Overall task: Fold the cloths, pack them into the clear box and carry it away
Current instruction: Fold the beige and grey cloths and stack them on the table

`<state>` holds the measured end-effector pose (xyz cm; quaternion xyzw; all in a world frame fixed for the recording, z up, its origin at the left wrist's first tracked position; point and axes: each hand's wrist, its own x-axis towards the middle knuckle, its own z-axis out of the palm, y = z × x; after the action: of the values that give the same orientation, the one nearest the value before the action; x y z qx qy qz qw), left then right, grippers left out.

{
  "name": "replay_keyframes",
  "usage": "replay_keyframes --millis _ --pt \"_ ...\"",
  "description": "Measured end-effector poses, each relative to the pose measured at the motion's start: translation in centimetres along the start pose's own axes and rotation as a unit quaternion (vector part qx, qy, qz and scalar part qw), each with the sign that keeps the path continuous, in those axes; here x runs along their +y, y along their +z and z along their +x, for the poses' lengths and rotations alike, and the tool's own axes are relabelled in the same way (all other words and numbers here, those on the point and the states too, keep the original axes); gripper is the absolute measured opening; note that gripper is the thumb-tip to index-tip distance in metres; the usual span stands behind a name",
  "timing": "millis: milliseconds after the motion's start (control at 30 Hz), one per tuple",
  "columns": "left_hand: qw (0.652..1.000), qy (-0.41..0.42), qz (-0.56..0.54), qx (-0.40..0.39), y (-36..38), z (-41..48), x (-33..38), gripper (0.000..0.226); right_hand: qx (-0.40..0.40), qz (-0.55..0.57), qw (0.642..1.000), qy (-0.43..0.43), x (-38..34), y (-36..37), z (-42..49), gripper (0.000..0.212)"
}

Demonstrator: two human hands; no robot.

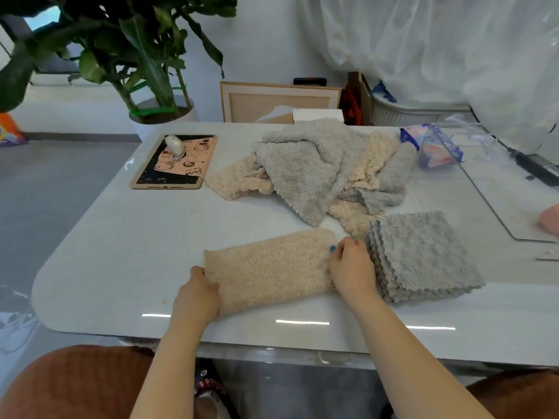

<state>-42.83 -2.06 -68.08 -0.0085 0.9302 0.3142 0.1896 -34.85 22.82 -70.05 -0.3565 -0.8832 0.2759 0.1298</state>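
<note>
A beige fluffy cloth (269, 269) lies folded into a long strip on the white table (127, 267), near the front edge. My left hand (198, 293) grips its left end and my right hand (352, 266) pinches its right end. Just right of it sits a stack of folded grey cloths (423, 255). Behind lies a loose pile of grey and beige cloths (317, 170). The clear box (496, 207) stands at the right edge of the table, partly out of view.
A tablet in a pink cartoon case (175, 161) with a small white object on it lies at the back left. A blue wipes packet (432, 146) sits by the clear box. A potted plant (151, 71) stands behind the table. Another person's hand (549, 220) shows at the right edge.
</note>
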Motion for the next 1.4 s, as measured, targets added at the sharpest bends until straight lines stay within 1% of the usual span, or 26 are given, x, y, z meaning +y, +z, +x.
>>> replay_keyframes --millis 33,133,233,300,333,433,500,567,633,700,733,800,833,900,967,1067,1100,1167,1200,1233,1267,1300,1333,1400 --pt "1.0 -0.003 -0.011 0.027 0.4 -0.9 -0.6 0.02 -0.015 -0.01 1.0 -0.01 0.0 0.6 -0.7 0.016" --pt "0.991 0.059 -0.033 0.113 1.8 -1.6 -0.9 0.032 -0.031 -0.03 0.999 -0.003 0.5 0.9 -1.0 0.014" --pt "0.984 0.088 -0.03 0.154 2.5 -2.1 -1.2 0.038 -0.02 -0.038 0.999 -0.005 0.8 0.9 -0.9 0.015" --pt "0.987 0.079 -0.017 0.139 2.3 -2.3 -1.8 0.036 -0.012 -0.048 0.999 -0.009 0.8 0.9 -1.0 0.018" --pt "0.991 0.07 -0.004 0.116 2.0 -2.4 -2.2 0.035 -0.009 -0.057 0.998 -0.01 0.8 0.9 -1.0 0.019" --pt "0.998 0.006 0.06 0.002 0.1 -2.5 -2.9 0.036 -0.005 -0.085 0.996 -0.011 0.7 1.1 -1.1 0.018" --pt "0.996 -0.016 0.083 -0.04 -0.8 -2.5 -3.1 0.041 0.0 -0.1 0.995 -0.022 0.5 1.5 -1.4 0.021" --pt "0.994 -0.017 0.105 -0.034 -0.8 -2.5 -2.8 0.046 0.011 -0.11 0.993 -0.044 0.0 1.9 -2.1 0.027" --pt "0.992 -0.017 0.122 0.008 -0.4 -2.6 -1.8 0.042 0.02 -0.121 0.99 -0.065 -0.4 2.1 -2.8 0.034" --pt "0.993 -0.038 0.1 0.054 0.4 -2.8 -0.7 0.032 0.019 -0.156 0.985 -0.07 -0.7 2.3 -3.5 0.042" --pt "0.993 -0.05 0.087 0.068 0.9 -3.0 -0.2 0.033 0.019 -0.175 0.982 -0.073 -0.6 2.4 -3.8 0.044" --pt "0.991 -0.061 0.095 0.065 1.7 -3.2 0.4 0.044 0.016 -0.2 0.977 -0.075 -0.2 2.6 -4.1 0.045" --pt "0.992 -0.058 0.099 0.06 2.1 -3.2 0.4 0.045 0.014 -0.2 0.977 -0.074 0.0 2.7 -4.1 0.045" --pt "0.995 -0.037 0.066 0.07 2.5 -3.1 0.2 0.044 0.011 -0.183 0.981 -0.071 0.2 2.5 -4.1 0.046" --pt "0.996 -0.001 -0.006 0.087 2.6 -2.7 0.0 0.045 0.009 -0.171 0.983 -0.063 0.3 2.2 -4.0 0.047" --pt "0.987 0.034 -0.128 0.092 2.1 -2.4 0.4 0.055 0.001 -0.208 0.977 -0.05 0.4 2.5 -4.2 0.049" --pt "0.982 0.032 -0.162 0.088 1.7 -2.1 0.6 0.06 0.013 -0.219 0.974 -0.061 0.2 2.8 -4.3 0.05" --pt "0.971 0.004 -0.228 0.07 1.1 -1.4 0.8 0.077 0.029 -0.212 0.969 -0.128 -0.6 3.1 -4.5 0.052" --pt "0.964 -0.021 -0.259 0.056 0.9 -1.0 0.8 0.086 0.005 -0.2 0.963 -0.178 -1.1 3.4 -4.7 0.053" --pt "0.958 -0.05 -0.28 0.04 0.7 -0.7 0.7 0.092 -0.039 -0.196 0.954 -0.224 -1.5 3.7 -5.1 0.054" --pt "0.952 -0.074 -0.296 0.024 0.6 -0.5 0.6 0.093 -0.089 -0.199 0.942 -0.255 -1.7 4.2 -5.4 0.056" --pt "0.946 -0.089 -0.31 0.008 0.6 -0.5 0.4 0.091 -0.136 -0.202 0.934 -0.263 -1.9 4.5 -5.7 0.062" --pt "0.943 -0.095 -0.319 -0.007 0.7 -0.6 0.2 0.087 -0.164 -0.208 0.928 -0.26 -1.8 4.7 -6.0 0.065" --pt "0.944 -0.086 -0.319 -0.015 1.1 -1.0 -0.1 0.079 -0.184 -0.209 0.926 -0.256 -1.5 4.7 -6.0 0.061"
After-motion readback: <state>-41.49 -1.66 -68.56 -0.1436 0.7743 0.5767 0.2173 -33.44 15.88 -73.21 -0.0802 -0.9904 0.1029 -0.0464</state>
